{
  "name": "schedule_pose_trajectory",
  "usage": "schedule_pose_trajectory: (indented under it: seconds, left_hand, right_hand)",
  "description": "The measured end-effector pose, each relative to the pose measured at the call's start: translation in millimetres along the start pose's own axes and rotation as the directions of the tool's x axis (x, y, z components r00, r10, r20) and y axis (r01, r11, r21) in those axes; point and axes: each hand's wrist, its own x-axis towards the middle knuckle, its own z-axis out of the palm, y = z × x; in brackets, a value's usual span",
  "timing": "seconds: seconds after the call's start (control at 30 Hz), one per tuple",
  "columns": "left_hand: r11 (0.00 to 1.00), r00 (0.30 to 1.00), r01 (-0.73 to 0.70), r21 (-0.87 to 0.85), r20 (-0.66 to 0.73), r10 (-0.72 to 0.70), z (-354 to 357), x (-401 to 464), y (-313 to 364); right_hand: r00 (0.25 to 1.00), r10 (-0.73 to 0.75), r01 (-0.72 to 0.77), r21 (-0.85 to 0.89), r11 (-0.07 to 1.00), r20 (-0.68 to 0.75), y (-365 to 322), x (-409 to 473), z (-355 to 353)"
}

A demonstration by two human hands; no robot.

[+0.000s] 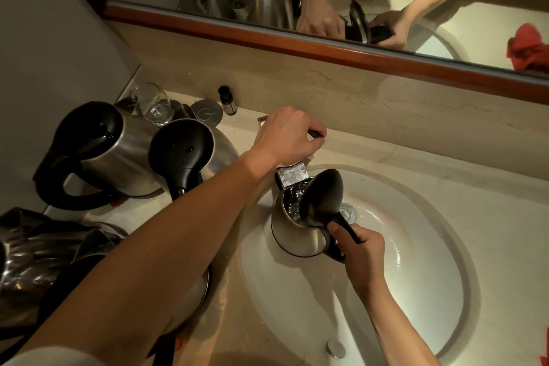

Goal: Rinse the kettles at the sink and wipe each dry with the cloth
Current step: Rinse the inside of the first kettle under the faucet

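A steel kettle (294,235) with its black lid (322,196) flipped open is held over the white sink basin (416,270). My right hand (359,249) grips its black handle. Water runs from the flat tap spout (292,174) into the kettle's mouth. My left hand (286,135) rests on top of the tap, closed on its lever. Two more steel kettles with shut black lids stand on the counter at the left, one (95,151) behind the other (190,154). A red cloth (527,49) shows only in the mirror, at the right.
A glass (156,104), a small dark bottle (227,99) and a round metal disc (206,111) stand by the back wall. Crumpled dark foil-like material (38,249) lies at the lower left. Another steel kettle (193,294) is half hidden under my left forearm. Sink drain (347,212) is open.
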Motion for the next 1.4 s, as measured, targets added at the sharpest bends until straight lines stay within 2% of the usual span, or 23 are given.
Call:
schedule_pose_trajectory:
  seconds: [0.23, 0.73, 1.2, 1.4]
  left_hand:
    - [1.000, 1.000, 0.003, 0.003, -0.006, -0.003, 1, 0, -1]
    - [1.000, 1.000, 0.011, -0.005, -0.006, -0.011, 1, 0, 0]
    - [1.000, 1.000, 0.015, 0.015, -0.003, -0.015, 2, 1, -1]
    - [1.000, 1.000, 0.013, 0.009, -0.008, -0.013, 1, 1, -1]
  right_hand:
    - [0.999, -0.045, 0.044, -0.056, 0.997, -0.009, 2, 1, -1]
    - [0.999, 0.043, -0.043, 0.007, 0.999, -0.007, 1, -3, 1]
    - [0.998, -0.039, 0.038, -0.009, 0.999, -0.043, 3, 1, -1]
    - [0.999, -0.029, 0.031, 0.037, 0.999, -0.037, -5, -1, 0]
